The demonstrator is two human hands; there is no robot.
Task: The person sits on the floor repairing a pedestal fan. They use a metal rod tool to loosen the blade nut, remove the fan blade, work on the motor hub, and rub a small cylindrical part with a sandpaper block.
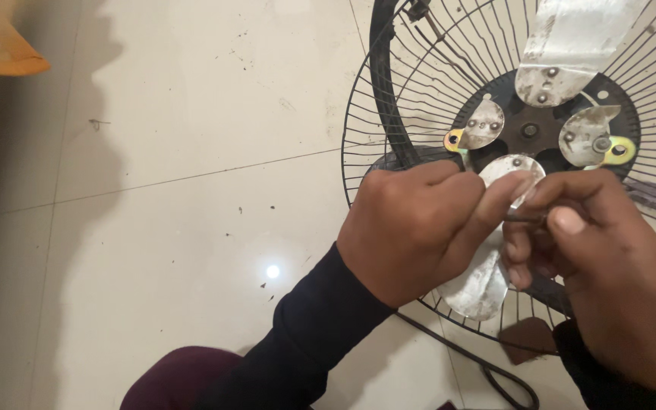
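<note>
A black wire fan guard (389, 106) lies on the pale tiled floor, with metal fan blades (571, 45) riveted to a dark hub (529, 130) inside it. My left hand (419, 228) is closed, its thumb pressing on the near blade (484, 285). My right hand (601, 258) pinches a thin dark wire or small tool (525, 218) between thumb and fingers, right against the left thumb. What exactly the left fingers grip is hidden.
A black cable (495, 376) trails from under the guard toward me. A dark red cloth-covered knee (168, 376) shows at the bottom. An orange and tan object (1, 53) sits at the top left. Specks of dirt dot the tiles (191, 152).
</note>
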